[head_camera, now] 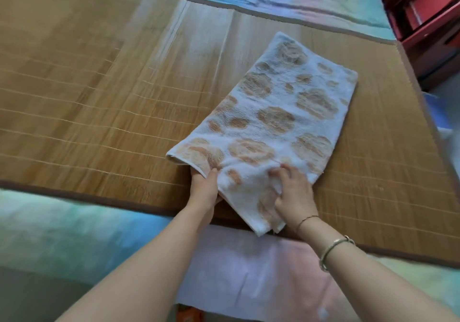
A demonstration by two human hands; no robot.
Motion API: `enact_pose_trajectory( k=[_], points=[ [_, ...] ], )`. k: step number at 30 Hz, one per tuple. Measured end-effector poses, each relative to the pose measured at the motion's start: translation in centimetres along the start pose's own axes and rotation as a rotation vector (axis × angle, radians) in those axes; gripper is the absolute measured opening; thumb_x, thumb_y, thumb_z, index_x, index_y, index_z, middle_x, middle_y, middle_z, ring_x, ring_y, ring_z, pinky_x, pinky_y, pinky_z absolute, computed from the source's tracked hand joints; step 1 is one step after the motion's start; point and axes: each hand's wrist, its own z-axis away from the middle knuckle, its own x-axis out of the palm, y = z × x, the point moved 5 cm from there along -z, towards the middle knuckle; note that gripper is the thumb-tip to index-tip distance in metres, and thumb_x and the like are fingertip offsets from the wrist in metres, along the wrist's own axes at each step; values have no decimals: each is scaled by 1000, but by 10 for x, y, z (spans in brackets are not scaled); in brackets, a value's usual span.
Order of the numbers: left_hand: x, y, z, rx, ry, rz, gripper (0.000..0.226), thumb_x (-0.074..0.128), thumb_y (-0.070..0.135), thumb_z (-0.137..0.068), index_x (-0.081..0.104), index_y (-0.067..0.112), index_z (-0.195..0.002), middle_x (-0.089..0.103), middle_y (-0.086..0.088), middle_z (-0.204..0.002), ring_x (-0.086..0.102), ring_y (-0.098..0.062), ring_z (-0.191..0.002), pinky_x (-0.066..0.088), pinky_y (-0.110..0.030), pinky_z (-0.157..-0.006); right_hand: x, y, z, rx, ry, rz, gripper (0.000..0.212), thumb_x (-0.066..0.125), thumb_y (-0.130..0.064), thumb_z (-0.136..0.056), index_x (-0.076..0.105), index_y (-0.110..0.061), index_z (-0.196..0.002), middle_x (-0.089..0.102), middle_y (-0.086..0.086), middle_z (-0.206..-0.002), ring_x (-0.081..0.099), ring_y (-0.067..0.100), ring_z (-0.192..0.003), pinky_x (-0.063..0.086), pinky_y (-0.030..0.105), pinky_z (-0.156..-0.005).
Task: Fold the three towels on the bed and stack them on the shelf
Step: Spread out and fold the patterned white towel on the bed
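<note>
white orange-blotched towel [278, 122], folded, on bed

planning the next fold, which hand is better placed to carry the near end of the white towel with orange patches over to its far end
Left, probably. The left hand grips the near corner of the white towel with orange patches, thumb on top. The right hand only pinches the cloth from above.

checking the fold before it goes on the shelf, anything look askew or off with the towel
The towel lies skewed across the bamboo mat, and its near corner hangs past the mat's edge. Both hands grip that near end: left hand, right hand. No damage visible.
</note>
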Motion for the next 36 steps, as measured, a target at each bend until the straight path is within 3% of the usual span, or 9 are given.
enact_pose_trajectory(
  k=[3, 7, 13, 17, 21, 24, 29, 32, 36],
  points=[
    [-29, 22, -4, 44, 77, -106, 40, 46, 13, -95, 45, 22, -134, 62, -2, -122, 62, -20, -105, 56, -34, -72, 11, -33, -9, -157, -157, -12, 66, 48, 3, -77, 42, -24, -137, 30, -2, -152, 31, 20, -138, 27, 36, -113],
    [-104, 98, -25, 302, 225, -420, 40, 49, 10, -92, 49, 15, -132, 60, 0, -120, 57, -20, -111, 47, -34, -92, 26, -68, -12, -309, -268, -75, 73, 46, 4, -76, 34, -24, -142, 30, -4, -153, 30, 18, -140, 21, 32, -116],
    [-186, 143, -31, 231, 449, -747, 91, 63, 24, -89, -3, 19, -152, 26, -8, -153, 30, -29, -138, 29, -40, -108, 49, -96, -23, -435, -327, 14, 83, 49, -3, -74, 20, -28, -148, 15, -8, -158, 8, 15, -148, 10, 35, -120],
    [-150, 95, -17, 318, 290, -1210, 87, 58, 31, -89, -2, 27, -152, 0, -1, -161, -2, -28, -147, 6, -47, -119, 48, -83, -40, -395, -356, 159, 90, 52, -8, -77, 5, -32, -150, 1, -9, -160, -5, 16, -148, 3, 41, -121],
    [-87, 51, -5, 421, 40, -1542, 78, 49, 54, -88, 10, 31, -151, -4, 4, -161, -9, -24, -148, 0, -52, -118, 44, -62, -59, -336, -319, 309, 90, 46, -1, -81, -3, -30, -151, -9, -6, -160, -10, 20, -148, 1, 43, -120],
    [-68, 32, -5, 393, -1, -1664, 94, 51, 60, -83, -4, 29, -152, -15, 1, -160, -17, -24, -146, -3, -55, -117, 39, -49, -75, -286, -259, 366, 91, 43, 6, -81, -4, -27, -151, -13, -3, -160, -11, 22, -148, 3, 44, -120],
    [-64, 32, -15, 393, 92, -1832, 88, 56, 25, -89, -6, 24, -152, -7, -3, -161, -3, -26, -148, 13, -53, -116, 35, -18, -106, -238, -141, 448, 82, 43, 5, -87, -2, -20, -151, -5, 4, -161, 0, 25, -149, 11, 41, -120],
    [-61, 41, -15, 449, 148, -1879, 78, 47, -1, -89, 7, 23, -151, 8, -4, -160, 13, -26, -147, 26, -47, -113, 30, -18, -115, -312, -75, 476, 68, 43, 2, -89, 16, -13, -150, 21, 9, -157, 25, 29, -142, 27, 37, -115],
    [-62, 67, -4, 519, 263, -1761, 54, 44, -7, -81, 48, 22, -126, 58, -6, -122, 54, -30, -112, 43, -37, -72, 3, -33, -120, -333, -33, 444, 34, 51, -3, -84, 56, -16, -115, 64, 8, -109, 60, 30, -97, 48, 34, -76]
  ],
)
